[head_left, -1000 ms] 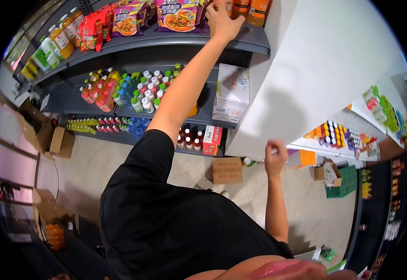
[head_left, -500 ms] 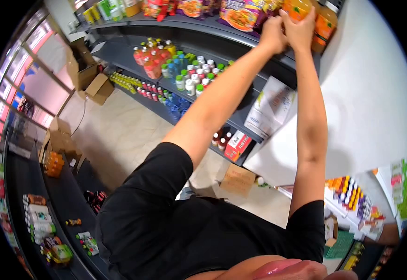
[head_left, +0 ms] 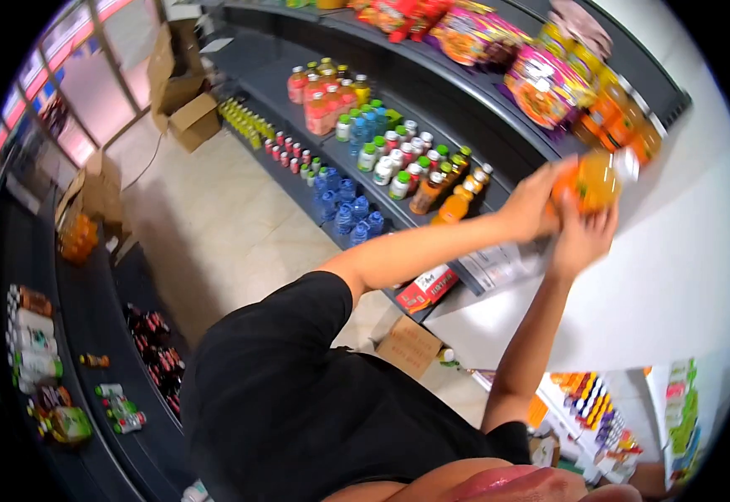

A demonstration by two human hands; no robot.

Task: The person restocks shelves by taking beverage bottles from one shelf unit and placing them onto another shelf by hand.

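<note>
An orange bottle with a white cap [head_left: 597, 181] is held between both of my hands, off the shelf and tilted to the right. My left hand [head_left: 534, 205] grips its base end from the left. From below, my right hand [head_left: 584, 240] supports its side with bent fingers. Just beyond, more orange bottles [head_left: 624, 121] stand at the right end of the upper shelf [head_left: 465, 96]. Purple noodle packs [head_left: 545, 90] lie beside them.
Bottles in rows [head_left: 394, 159] fill the middle shelf. A white wall [head_left: 658, 276] rises at the right. On the floor are a cardboard box [head_left: 408, 345] and open cartons [head_left: 193, 121]. Another stocked shelf [head_left: 89, 309] runs along the left.
Both hands have drawn an orange bottle away from the upper shelf, bringing it down and to the right. The view has turned, showing more of the shelves at the left.
</note>
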